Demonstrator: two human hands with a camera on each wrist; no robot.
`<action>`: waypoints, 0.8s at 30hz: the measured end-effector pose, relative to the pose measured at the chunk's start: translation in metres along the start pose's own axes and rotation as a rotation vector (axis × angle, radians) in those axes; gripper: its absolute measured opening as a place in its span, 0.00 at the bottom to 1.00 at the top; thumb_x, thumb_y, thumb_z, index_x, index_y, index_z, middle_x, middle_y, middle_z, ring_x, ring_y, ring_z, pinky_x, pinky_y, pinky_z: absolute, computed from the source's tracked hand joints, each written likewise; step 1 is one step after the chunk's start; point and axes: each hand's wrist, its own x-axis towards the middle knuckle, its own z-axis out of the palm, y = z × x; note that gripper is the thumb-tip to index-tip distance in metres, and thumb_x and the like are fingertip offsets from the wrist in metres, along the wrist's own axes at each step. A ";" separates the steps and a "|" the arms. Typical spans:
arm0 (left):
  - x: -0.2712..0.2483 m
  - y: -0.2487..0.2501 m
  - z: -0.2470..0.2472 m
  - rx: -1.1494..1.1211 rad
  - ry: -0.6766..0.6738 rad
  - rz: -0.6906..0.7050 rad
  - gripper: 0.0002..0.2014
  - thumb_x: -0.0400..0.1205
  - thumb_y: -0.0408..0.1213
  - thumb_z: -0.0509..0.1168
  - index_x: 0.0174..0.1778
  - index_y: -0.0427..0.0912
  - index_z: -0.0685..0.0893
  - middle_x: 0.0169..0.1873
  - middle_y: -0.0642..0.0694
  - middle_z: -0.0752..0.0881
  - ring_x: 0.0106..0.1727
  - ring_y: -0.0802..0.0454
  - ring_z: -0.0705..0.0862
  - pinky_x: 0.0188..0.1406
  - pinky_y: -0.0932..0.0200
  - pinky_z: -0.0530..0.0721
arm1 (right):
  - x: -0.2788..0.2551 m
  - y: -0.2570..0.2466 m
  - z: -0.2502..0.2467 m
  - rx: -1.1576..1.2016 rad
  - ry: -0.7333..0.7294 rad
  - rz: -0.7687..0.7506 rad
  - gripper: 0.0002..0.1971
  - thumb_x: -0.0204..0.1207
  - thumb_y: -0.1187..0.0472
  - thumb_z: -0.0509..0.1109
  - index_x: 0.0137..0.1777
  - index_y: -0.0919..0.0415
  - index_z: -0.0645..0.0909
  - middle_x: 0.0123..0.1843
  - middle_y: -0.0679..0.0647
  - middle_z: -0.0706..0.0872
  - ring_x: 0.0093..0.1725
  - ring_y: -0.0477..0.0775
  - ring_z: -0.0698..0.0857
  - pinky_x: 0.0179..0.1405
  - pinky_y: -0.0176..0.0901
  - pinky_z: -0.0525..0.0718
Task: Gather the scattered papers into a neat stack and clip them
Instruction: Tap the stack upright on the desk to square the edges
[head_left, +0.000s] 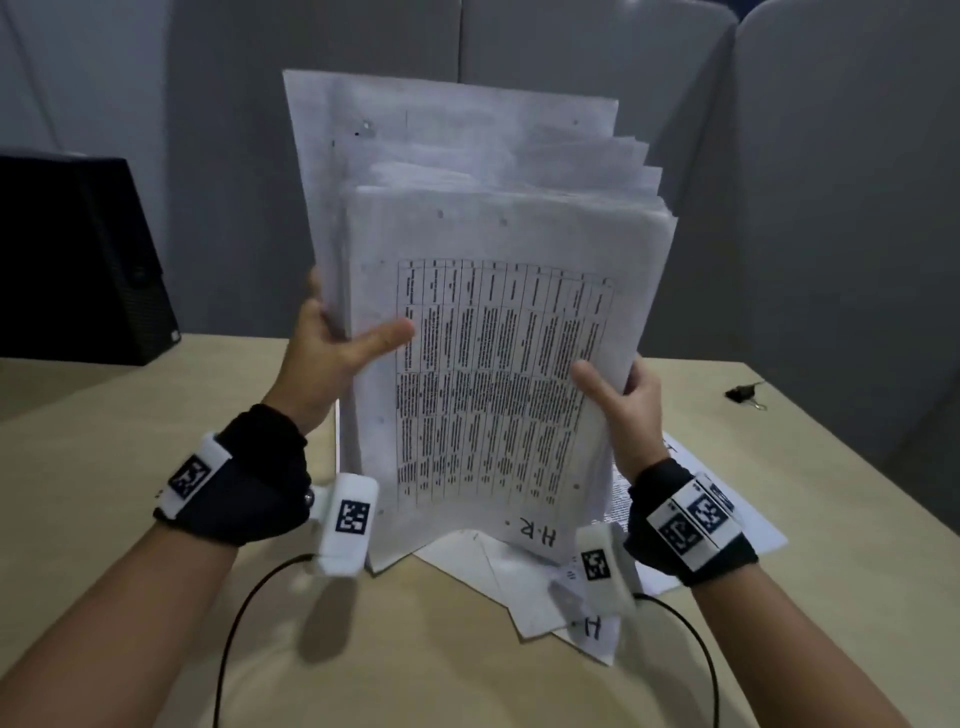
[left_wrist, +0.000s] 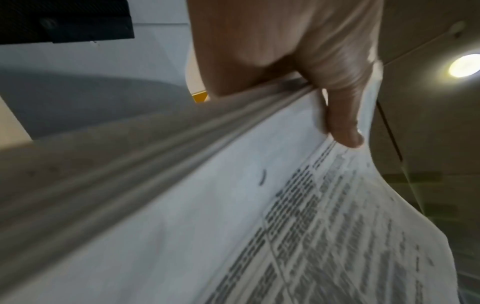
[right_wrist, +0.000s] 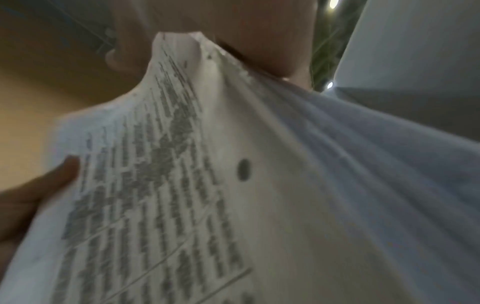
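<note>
Above the table (head_left: 130, 493), left hand (head_left: 332, 338) and right hand (head_left: 623, 395) pinch the side edges of an upright, uneven paper stack (head_left: 493, 364). Loose sheets (head_left: 727, 519) remain below; the clip (head_left: 745, 393) lies apart. Risk: staggered back pages may slip if either pinch loosens.

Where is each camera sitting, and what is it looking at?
Head: on the head, looking down at the paper stack, table, both hands and forearms.
Left wrist: along the left hand, up the stack's left edge.
Right wrist: along the right hand, up the stack's right edge.
All three see the stack's printed front page.
</note>
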 end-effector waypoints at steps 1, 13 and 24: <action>0.000 0.001 -0.002 -0.032 0.007 0.028 0.44 0.58 0.53 0.81 0.66 0.38 0.73 0.50 0.55 0.90 0.53 0.59 0.88 0.51 0.63 0.86 | 0.002 0.003 -0.004 0.017 0.044 -0.020 0.41 0.43 0.30 0.79 0.49 0.59 0.78 0.46 0.57 0.87 0.45 0.57 0.88 0.49 0.55 0.88; -0.012 -0.029 0.008 0.016 -0.004 -0.043 0.27 0.62 0.38 0.80 0.57 0.40 0.83 0.50 0.52 0.91 0.53 0.57 0.89 0.49 0.64 0.86 | -0.012 0.020 0.001 -0.041 -0.010 0.201 0.37 0.50 0.45 0.83 0.59 0.62 0.77 0.50 0.54 0.87 0.45 0.49 0.89 0.46 0.50 0.89; 0.010 -0.048 -0.011 0.133 0.162 -0.195 0.10 0.72 0.28 0.74 0.45 0.43 0.85 0.34 0.57 0.90 0.37 0.64 0.88 0.47 0.63 0.87 | -0.006 0.004 -0.010 -0.344 -0.236 0.381 0.21 0.79 0.42 0.58 0.59 0.57 0.78 0.52 0.54 0.85 0.44 0.52 0.84 0.39 0.42 0.83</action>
